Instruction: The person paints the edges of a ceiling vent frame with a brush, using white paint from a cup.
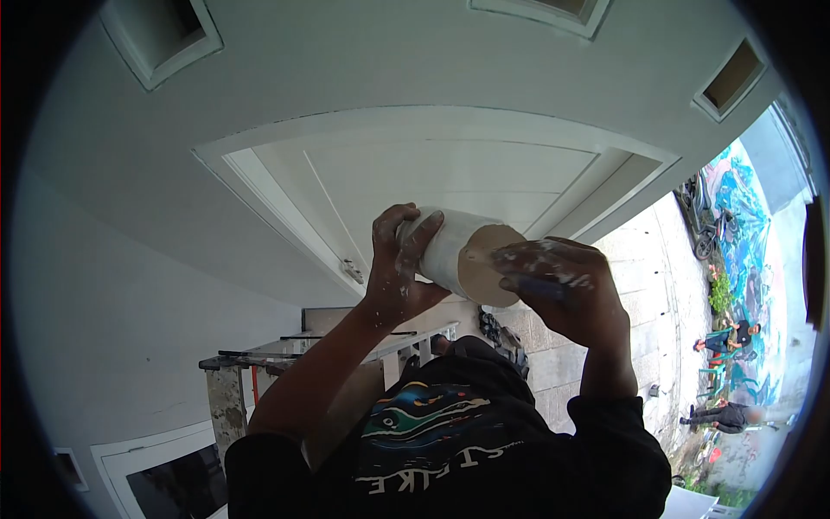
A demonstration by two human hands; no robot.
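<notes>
A white, smeared, cylindrical tub is tilted on its side in front of my chest, its round tan face turned to the right. My left hand is closed around the tub's left part, thumb and fingers pressed on its wall. At the tan face, my right hand has its fingers bent together, the tips overlapping the surface. White smears cover both hands. Something dark bluish shows under the right fingers, but I cannot tell what it is.
Ahead is a white door in its frame, with small framed openings in the wall. A paint-spotted ladder stands at lower left. Paving lies below. At right are a motorcycle, a seated person and a standing person.
</notes>
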